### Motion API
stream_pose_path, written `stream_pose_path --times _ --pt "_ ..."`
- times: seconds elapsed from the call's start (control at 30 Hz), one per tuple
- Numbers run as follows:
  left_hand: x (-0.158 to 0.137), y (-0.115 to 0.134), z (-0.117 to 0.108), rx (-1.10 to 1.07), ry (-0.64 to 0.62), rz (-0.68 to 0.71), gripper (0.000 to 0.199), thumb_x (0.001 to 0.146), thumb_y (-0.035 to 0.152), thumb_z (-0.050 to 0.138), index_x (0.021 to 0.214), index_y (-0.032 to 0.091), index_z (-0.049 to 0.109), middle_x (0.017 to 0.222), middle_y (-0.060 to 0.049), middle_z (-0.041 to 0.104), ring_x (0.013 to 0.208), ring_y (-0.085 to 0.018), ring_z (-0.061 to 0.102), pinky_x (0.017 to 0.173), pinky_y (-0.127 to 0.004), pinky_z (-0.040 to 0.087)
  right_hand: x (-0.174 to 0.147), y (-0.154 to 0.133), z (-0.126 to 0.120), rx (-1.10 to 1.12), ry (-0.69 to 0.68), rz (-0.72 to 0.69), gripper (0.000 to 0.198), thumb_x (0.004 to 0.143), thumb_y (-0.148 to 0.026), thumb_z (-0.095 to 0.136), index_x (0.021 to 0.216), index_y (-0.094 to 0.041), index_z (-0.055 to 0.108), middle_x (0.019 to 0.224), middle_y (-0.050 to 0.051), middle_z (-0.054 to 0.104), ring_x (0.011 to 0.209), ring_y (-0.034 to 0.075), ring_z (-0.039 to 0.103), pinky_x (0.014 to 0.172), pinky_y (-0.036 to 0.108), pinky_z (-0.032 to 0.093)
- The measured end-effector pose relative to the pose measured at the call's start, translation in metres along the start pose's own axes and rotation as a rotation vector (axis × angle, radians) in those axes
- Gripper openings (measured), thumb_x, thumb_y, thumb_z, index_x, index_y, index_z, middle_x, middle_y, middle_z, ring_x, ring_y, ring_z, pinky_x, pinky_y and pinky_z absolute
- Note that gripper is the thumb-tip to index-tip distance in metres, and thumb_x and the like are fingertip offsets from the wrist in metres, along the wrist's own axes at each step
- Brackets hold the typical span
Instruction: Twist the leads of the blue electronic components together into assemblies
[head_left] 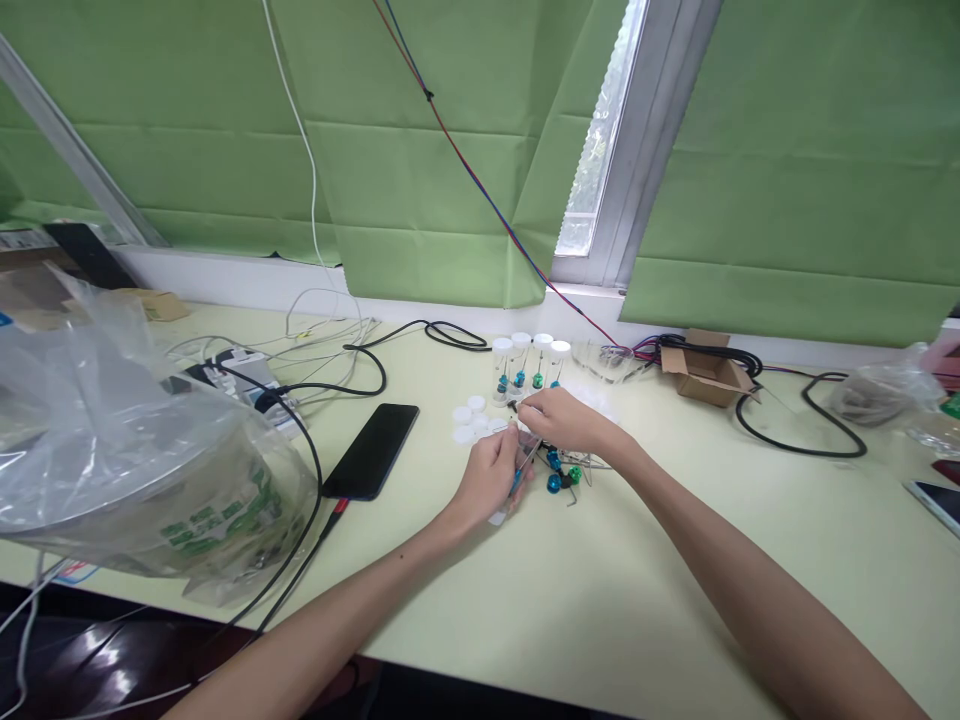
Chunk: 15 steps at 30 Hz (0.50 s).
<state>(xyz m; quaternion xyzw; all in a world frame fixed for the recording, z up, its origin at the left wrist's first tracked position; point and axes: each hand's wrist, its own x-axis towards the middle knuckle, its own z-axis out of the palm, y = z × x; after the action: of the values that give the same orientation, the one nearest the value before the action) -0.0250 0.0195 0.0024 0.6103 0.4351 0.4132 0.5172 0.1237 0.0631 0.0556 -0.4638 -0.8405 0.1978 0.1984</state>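
My left hand (491,472) is closed around a clear plastic tube (496,517) with something blue showing near it; the fingers cover most of it. Just above, my right hand (559,418) pinches a small dark piece (513,405), too small to name. Several upright clear vials with white lids (502,345) stand behind my hands, each with a blue or green piece on a thin stem inside. Loose white caps (463,434) lie to the left of my hands. Blue pieces (553,483), a green piece (575,475) and thin bent wires lie on the right.
A black phone (373,450) lies on the pale table (645,600), left of my hands. Farther left stands a large plastic-wrapped tub (217,510) beside tangled cables. A small open cardboard box (705,380) and black cable (802,452) are at the back right.
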Motion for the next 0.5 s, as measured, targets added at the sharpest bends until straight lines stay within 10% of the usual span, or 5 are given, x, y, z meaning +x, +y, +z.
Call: stream_pose_path --times 0.5 --pt "-0.0022 -0.0045 0.0004 0.079 0.052 0.069 0.056 0.095 0.057 0.034 0.057 0.019 0.052 0.038 0.003 0.046 0.031 -0.012 0.041 0.04 -0.025 0.034 -0.0004 -0.0051 0.0044 -0.14 -0.02 0.062 0.035 0.09 -0.017 0.035 0.055 -0.02 0.029 0.056 -0.001 0.042 0.056 0.014 0.036 0.055 0.029 0.023"
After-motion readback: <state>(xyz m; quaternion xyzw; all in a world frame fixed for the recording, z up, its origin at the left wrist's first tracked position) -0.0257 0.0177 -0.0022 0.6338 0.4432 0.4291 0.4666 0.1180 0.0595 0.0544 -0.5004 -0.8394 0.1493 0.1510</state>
